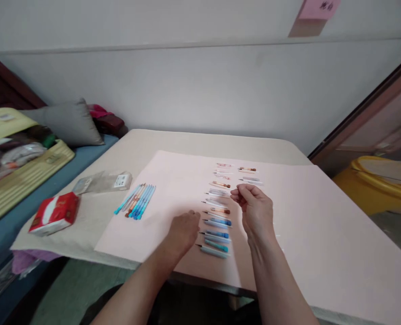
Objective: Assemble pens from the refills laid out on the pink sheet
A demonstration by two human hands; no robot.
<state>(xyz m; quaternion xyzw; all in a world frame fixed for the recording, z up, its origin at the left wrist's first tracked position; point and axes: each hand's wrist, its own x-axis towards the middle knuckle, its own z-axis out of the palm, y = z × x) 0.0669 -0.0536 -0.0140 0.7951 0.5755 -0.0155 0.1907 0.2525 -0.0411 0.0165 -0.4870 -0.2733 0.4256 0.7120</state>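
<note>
My left hand [184, 229] is closed, its fingers curled, just left of a column of slim pens; anything inside it is hidden. My right hand [256, 205] is raised right of the column with thumb and fingers pinched together; whatever it may hold is too small to make out. Between the hands, blue pens [217, 234], a teal pen [216, 245] and brown-ended pens [220, 210] lie crosswise beside pale, dark-tipped sticks [214, 252]. Pink-patterned pens [223, 165] are at the far end. A shorter second column starts with a brown-ended pen [247, 169].
A bundle of blue and brown pens [137, 201] lies on the pink sheet [173, 180] at left. Beyond it are a clear plastic packet [102, 182] and a red tissue pack [54, 213]. A wall backs the table; a yellow tub [369, 185] stands at right.
</note>
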